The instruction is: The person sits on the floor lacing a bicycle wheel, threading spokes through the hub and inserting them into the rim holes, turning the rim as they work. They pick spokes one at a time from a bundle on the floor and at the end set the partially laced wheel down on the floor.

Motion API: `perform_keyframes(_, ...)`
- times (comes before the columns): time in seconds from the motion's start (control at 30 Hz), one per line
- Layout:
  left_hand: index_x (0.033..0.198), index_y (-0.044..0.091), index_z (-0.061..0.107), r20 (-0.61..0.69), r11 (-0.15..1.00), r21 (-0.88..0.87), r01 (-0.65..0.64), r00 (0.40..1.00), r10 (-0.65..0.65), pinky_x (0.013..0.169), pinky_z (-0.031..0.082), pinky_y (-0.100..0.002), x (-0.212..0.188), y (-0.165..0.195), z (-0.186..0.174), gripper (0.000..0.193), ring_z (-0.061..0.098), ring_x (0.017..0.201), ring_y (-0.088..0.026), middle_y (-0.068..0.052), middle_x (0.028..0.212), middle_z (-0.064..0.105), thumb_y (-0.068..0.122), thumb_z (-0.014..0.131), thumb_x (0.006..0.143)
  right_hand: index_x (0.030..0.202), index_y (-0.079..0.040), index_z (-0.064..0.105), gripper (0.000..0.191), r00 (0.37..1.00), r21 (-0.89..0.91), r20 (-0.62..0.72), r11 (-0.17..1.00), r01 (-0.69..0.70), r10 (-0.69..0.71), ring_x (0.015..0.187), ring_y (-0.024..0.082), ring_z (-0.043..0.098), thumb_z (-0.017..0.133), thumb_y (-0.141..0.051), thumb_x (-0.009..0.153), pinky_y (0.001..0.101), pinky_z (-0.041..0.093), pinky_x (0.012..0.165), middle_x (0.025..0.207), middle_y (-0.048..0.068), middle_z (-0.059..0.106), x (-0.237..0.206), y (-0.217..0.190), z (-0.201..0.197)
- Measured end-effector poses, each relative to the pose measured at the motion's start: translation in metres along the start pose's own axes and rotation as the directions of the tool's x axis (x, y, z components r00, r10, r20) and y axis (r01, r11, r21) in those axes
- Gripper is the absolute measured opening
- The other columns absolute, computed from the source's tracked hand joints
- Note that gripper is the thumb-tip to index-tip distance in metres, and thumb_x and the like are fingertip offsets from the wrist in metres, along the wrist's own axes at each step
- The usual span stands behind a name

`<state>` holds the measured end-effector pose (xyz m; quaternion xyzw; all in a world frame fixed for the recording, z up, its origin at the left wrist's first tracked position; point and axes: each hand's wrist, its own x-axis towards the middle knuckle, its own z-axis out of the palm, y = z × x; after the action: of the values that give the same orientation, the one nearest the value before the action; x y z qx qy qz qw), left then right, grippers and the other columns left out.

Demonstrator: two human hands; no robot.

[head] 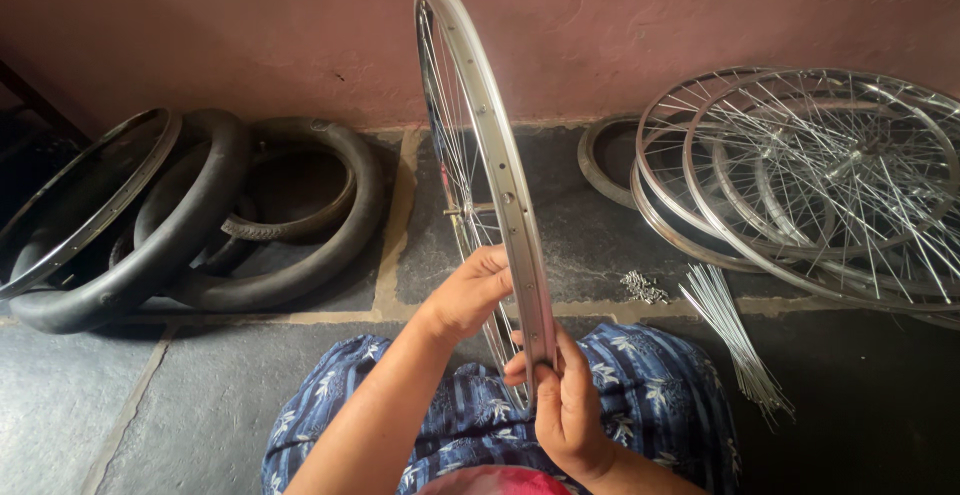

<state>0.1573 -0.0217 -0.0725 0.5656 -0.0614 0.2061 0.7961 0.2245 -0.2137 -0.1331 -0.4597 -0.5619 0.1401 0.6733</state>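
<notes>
Centre of frame: upright wheel rim (497,170); left hand (466,295) closed on its left side; right hand (562,405) clamped on its lower edge; loose spokes (735,330) lower right.

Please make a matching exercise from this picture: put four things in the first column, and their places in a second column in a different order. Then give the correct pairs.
Things:
1. wheel rim
2. black tyres
3. loose spokes
4. stacked wheels

Places:
A. on the floor at the far right, by the wall
B. upright in the middle, held by the left hand and the right hand
C. on the floor at the left, by the wall
D. in a bundle on the floor, just in front of the wheels on the right

Pairs: 1-B, 2-C, 3-D, 4-A
</notes>
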Motion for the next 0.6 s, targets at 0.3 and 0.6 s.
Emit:
perform_keyframes(0.3,0.107,0.005,0.073,0.033,1.0,0.015,-0.013,0.999,0.013,0.088,0.053,-0.032,0.0006,-0.0011,-0.0051,0.03,0.066,0.093,-0.014,-0.002,0.096,0.072,0.034,0.074,0.099,0.155,0.003,0.027,0.051,0.999,0.004,0.035,1.0,-0.029,0.029,0.097,0.02,0.072,0.036,0.003,0.105,0.034,0.064,0.085,0.135,0.021,0.061,-0.0007,0.0002,-0.0013)
perform_keyframes(0.6,0.11,0.008,0.072,0.03,1.0,0.013,-0.001,1.0,0.001,0.088,0.052,-0.032,-0.0004,0.0051,-0.005,0.03,0.065,0.092,-0.013,-0.001,0.097,0.072,0.031,0.079,0.092,0.155,0.003,0.026,0.05,0.999,0.021,0.053,1.0,-0.002,0.001,0.1,0.021,0.072,0.036,0.002,0.106,0.0336,0.065,0.085,0.136,0.022,0.06,-0.0009,0.0015,-0.0019)
